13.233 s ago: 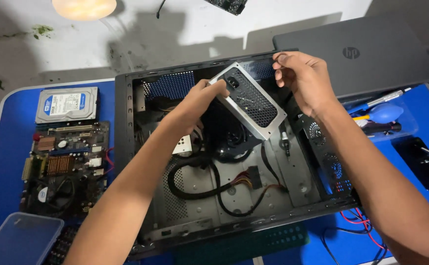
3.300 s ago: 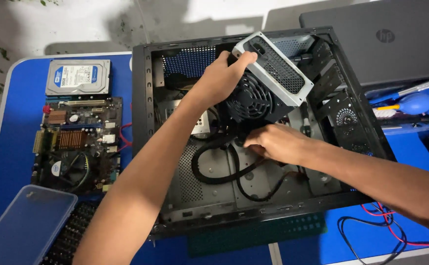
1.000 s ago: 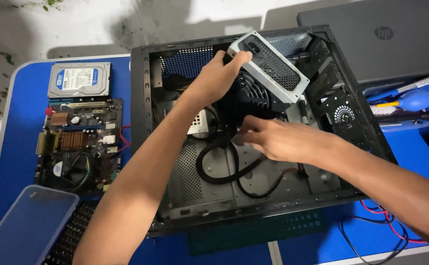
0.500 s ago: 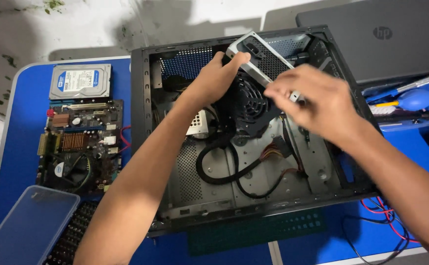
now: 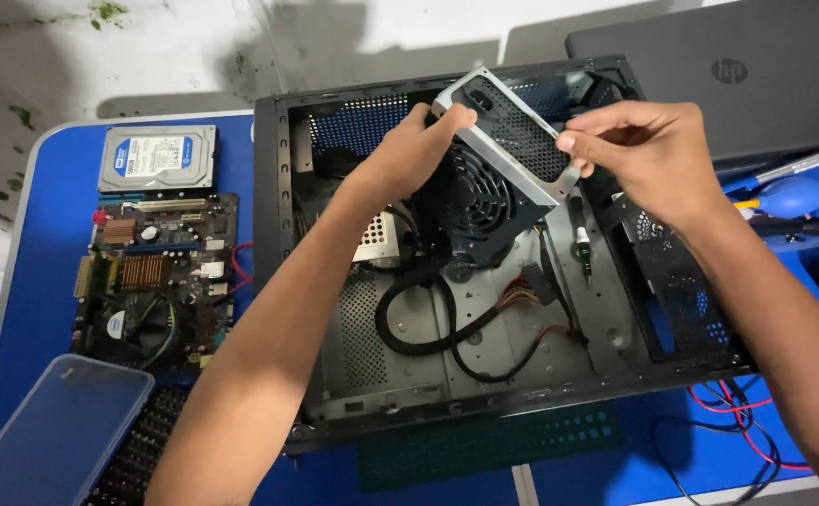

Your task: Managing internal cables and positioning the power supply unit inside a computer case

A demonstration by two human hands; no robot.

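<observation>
I have the power supply (image 5: 508, 159) tilted above the open computer case (image 5: 278, 281), left hand (image 5: 409, 155) clamped on its upper corner, right hand (image 5: 648, 155) pinching its edge. Seating it squarely seems next; cables (image 5: 447, 333) trail below.

A computer repair bench: opened desktop case (image 5: 283, 281), loose motherboard (image 5: 151, 276), hard drive (image 5: 158, 157), blue table (image 5: 44, 281).
</observation>
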